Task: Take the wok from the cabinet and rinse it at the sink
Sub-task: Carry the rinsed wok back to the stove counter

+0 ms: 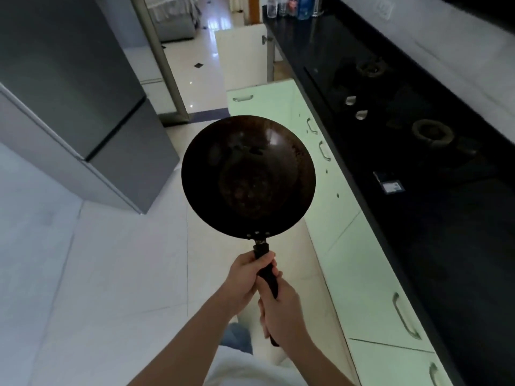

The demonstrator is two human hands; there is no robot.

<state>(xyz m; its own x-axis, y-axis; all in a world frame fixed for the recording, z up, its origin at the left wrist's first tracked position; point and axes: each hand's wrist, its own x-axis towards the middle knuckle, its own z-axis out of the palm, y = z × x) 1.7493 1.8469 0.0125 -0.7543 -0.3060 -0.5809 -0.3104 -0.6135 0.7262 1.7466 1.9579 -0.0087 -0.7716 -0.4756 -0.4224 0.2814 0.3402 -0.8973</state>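
A dark round wok (248, 176) with a long black handle is held out in front of me above the tiled floor, its inside facing up. My left hand (245, 280) grips the handle close to the bowl. My right hand (281, 310) grips the handle further back, toward its end. Both hands are closed around the handle. The wok hangs left of the white cabinet fronts (348, 213). No sink is in view.
A black countertop (418, 190) with a gas hob (429, 135) runs along the right. An open cabinet door (242, 59) stands ahead. A grey fridge (83, 107) is at the left. Bottles (289, 5) stand at the counter's far end.
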